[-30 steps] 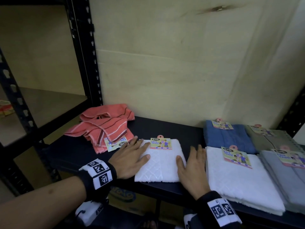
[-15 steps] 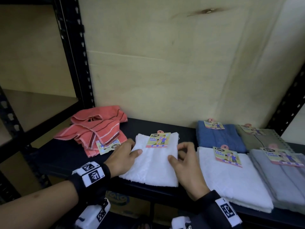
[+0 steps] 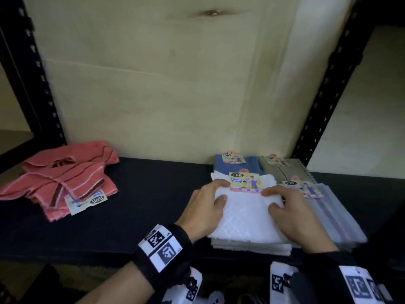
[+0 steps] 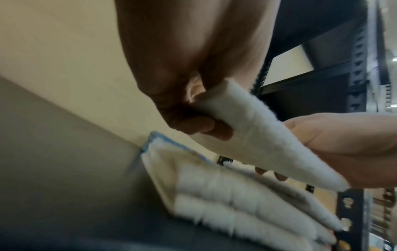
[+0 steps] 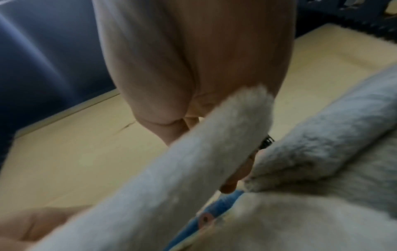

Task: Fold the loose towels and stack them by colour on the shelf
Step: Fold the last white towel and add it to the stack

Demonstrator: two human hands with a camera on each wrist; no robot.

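Observation:
A folded white towel [image 3: 245, 216] with a paper tag is held between both hands just over the white stack [image 3: 252, 245] at the right of the black shelf [image 3: 149, 207]. My left hand [image 3: 219, 191] grips its left edge, thumb on top and fingers curled under. My right hand [image 3: 270, 200] grips its right edge the same way. In the left wrist view the towel [image 4: 257, 132] hangs slightly above the stack [image 4: 225, 195]. In the right wrist view the towel [image 5: 193, 161] crosses in front of the palm. Loose coral striped towels [image 3: 65, 178] lie crumpled at the shelf's left.
A folded blue towel [image 3: 238, 164] and a grey-brown one [image 3: 287, 170] lie behind the white stack, and a light grey stack [image 3: 335, 213] lies to its right. A plywood back panel [image 3: 164, 84] and black perforated posts [image 3: 328, 88] bound the shelf.
Both hands went from lying flat on the white towel to gripping its sides, then carried it right from mid-shelf to over the white stack.

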